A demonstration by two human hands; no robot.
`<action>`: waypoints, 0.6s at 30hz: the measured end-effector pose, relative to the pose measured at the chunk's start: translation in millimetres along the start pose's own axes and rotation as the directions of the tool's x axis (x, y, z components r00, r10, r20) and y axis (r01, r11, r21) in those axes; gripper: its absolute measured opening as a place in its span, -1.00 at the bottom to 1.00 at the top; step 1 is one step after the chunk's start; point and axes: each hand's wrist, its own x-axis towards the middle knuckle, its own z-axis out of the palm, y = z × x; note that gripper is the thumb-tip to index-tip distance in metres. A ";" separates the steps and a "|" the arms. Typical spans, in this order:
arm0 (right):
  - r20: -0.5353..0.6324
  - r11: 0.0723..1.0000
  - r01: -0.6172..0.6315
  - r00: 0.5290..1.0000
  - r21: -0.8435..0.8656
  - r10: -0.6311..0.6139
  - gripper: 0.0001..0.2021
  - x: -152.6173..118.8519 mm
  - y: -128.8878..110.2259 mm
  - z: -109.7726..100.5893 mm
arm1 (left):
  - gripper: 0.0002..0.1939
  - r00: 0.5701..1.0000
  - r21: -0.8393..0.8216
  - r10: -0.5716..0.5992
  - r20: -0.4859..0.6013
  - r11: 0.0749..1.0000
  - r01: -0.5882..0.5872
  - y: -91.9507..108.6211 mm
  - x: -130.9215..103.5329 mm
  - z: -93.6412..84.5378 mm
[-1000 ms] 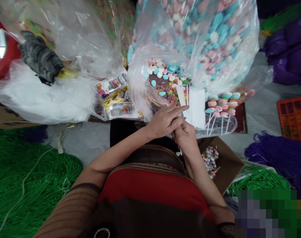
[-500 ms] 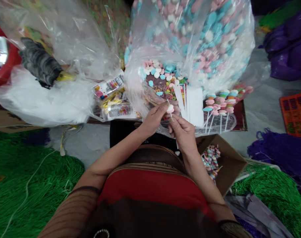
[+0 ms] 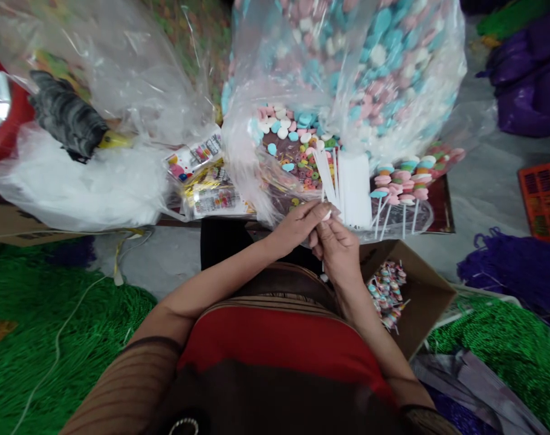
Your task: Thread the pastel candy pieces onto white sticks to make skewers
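My left hand and my right hand meet at the table's front edge. A small white candy shows between my left fingertips, mostly covered by them. My right hand is closed round a thin white lollipop stick, whose lower end pokes out under the fingers; the pink candy seen on it before is hidden. Just beyond lie loose white sticks, ring candies and pink, white and blue candies. To the right rest several finished-looking candy skewers on white sticks.
A large clear bag of candies stands behind. Printed wrappers lie left, near a white plastic bag and a grey-black sleeve-like thing. A cardboard box of wrapped skewers is at my right; green strands cover the left floor.
Both hands have moved a little right and closer together. My left fingertips have come down to the stick top, and the pink-and-white candy on it is now mostly covered.
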 end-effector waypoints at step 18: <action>-0.181 0.987 0.019 0.983 0.162 0.010 -0.66 20.9 -18.9 -22.5 | -0.72 0.912 0.946 0.411 -0.015 0.301 -0.121 36.5 24.5 -67.9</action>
